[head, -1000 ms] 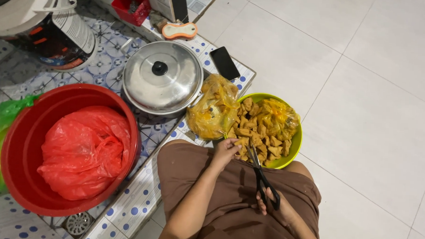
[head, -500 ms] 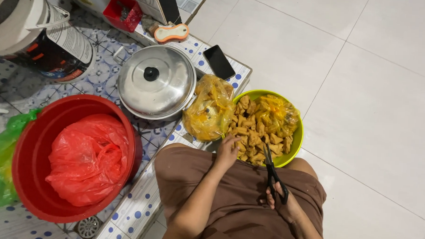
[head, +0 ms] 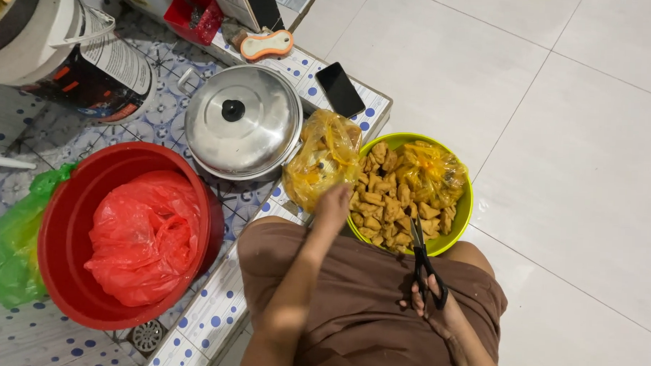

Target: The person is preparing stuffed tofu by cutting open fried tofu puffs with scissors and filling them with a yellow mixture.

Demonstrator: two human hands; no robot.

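A green bowl (head: 460, 209) of fried golden pieces (head: 390, 203) is seen at the person's knees. The left hand (head: 333, 205) is laid on a yellow plastic bag (head: 319, 161) at the bowl's rim; its grip cannot be told. Black scissors (head: 424, 262) are gripped in the right hand (head: 436, 309), their tips kept just over the pieces.
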